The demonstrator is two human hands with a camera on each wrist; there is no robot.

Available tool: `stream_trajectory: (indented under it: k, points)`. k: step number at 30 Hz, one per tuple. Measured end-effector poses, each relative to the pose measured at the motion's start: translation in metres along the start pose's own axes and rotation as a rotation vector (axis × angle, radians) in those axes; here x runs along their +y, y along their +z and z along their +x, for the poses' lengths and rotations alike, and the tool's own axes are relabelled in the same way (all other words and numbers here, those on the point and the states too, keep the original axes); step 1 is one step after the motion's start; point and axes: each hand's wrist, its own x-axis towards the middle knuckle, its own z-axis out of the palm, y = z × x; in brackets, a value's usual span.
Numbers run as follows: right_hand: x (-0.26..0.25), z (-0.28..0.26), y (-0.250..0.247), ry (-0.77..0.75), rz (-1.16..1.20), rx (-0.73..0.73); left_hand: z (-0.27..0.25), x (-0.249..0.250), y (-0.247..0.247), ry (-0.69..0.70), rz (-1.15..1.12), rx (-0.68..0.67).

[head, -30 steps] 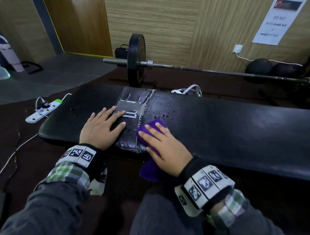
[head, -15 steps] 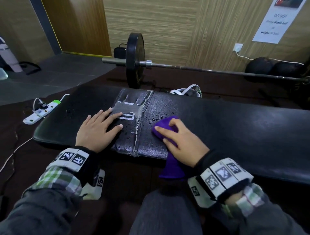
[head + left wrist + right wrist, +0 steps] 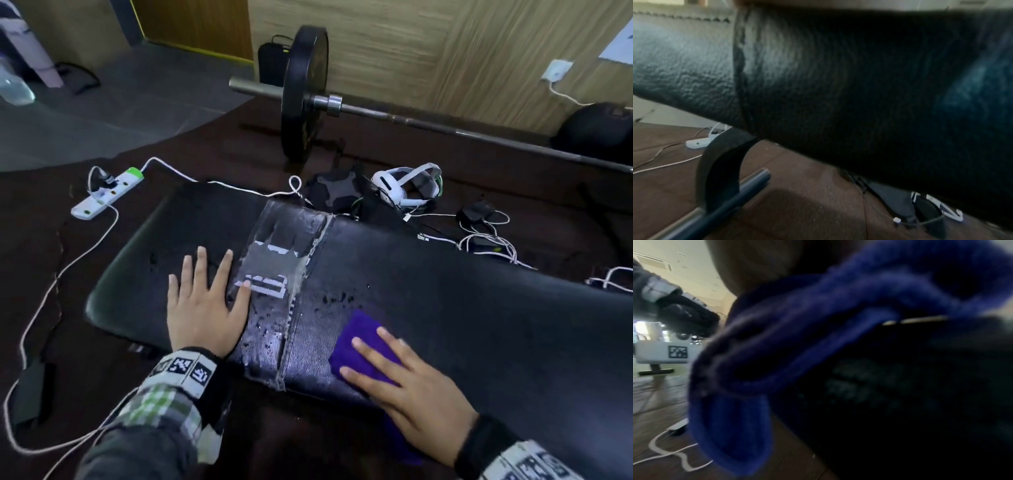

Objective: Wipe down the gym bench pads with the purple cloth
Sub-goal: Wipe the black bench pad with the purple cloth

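**Cloth half off the edge, water still on the pad**

While the purple cloth lies flat on the near part of the black bench pad, just right of the taped seam, only its upper portion is actually on the vinyl. The right wrist view shows the rest of it bunched and hanging over the front edge. The right hand presses down on it with straight, spread fingers; nothing is curled round the fabric, so this grip is open and holds the cloth by pressure alone. That is the first risk: on a quick stroke the hanging folds could drag the cloth out from under the palm and drop it to the floor.

Beyond the cloth, water droplets bead on the pad near the seam, and the grey tape patch looks wet and worn, with lifted-looking edges. Wiping across it against the edge could, I judge, catch and peel the tape further.

The left hand rests flat on the left section of the pad, fingers apart and straight, grip open, bracing. If it slides on wet vinyl the brace is lost.

Behind the bench lie a white headset and loose cables, and a power strip sits on the floor to the left. Water pushed off the far or left edge could land on them.
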Motion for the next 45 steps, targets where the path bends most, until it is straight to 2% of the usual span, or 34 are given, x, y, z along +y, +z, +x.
stream_trajectory:
  k: [6,10,12,14,16,18,21,25,28,31,34,37,41,45]
  points:
    - [-0.006,0.065,-0.002,-0.173,0.034,-0.062,0.001,0.002,-0.002,-0.036,0.017,0.004]
    - [0.014,0.107,-0.003,-0.182,0.05,-0.124,0.0,0.005,-0.005,-0.036,0.03,0.005]
    - [0.035,0.115,-0.008,-0.099,0.045,-0.151,0.001,0.006,-0.006,-0.034,0.042,-0.002]
    - [0.056,0.103,-0.012,0.039,0.097,-0.146,0.0,0.005,-0.007,-0.041,0.047,-0.014]
    - [0.068,0.076,-0.016,0.114,0.101,-0.156,-0.002,0.005,-0.007,-0.041,0.049,-0.029]
    - [0.064,0.049,-0.019,0.075,0.012,-0.171,-0.003,0.005,-0.007,-0.045,0.047,-0.042]
    - [0.04,0.028,-0.014,-0.006,-0.035,-0.271,-0.003,0.005,-0.008,-0.057,0.045,-0.044]
    - [0.018,0.059,-0.014,-0.157,-0.055,-0.241,-0.003,0.006,-0.011,-0.066,0.034,-0.049]
    - [0.02,0.098,-0.012,-0.217,-0.061,-0.266,-0.002,0.007,-0.012,-0.051,0.044,-0.033]
    - [0.037,0.121,-0.014,-0.168,0.003,-0.264,-0.002,0.007,-0.014,-0.047,0.047,-0.046]
    - [0.057,0.114,-0.023,-0.045,0.06,-0.241,-0.001,0.008,-0.016,-0.055,0.052,-0.077]
    - [0.067,0.086,-0.028,0.016,0.011,-0.27,-0.001,0.008,-0.017,-0.066,0.044,-0.086]
    - [0.045,0.058,-0.029,0.002,-0.006,-0.289,-0.002,0.008,-0.016,-0.068,0.05,-0.091]
    - [0.033,0.077,-0.022,-0.105,-0.002,-0.287,-0.002,0.008,-0.015,-0.085,0.054,-0.118]
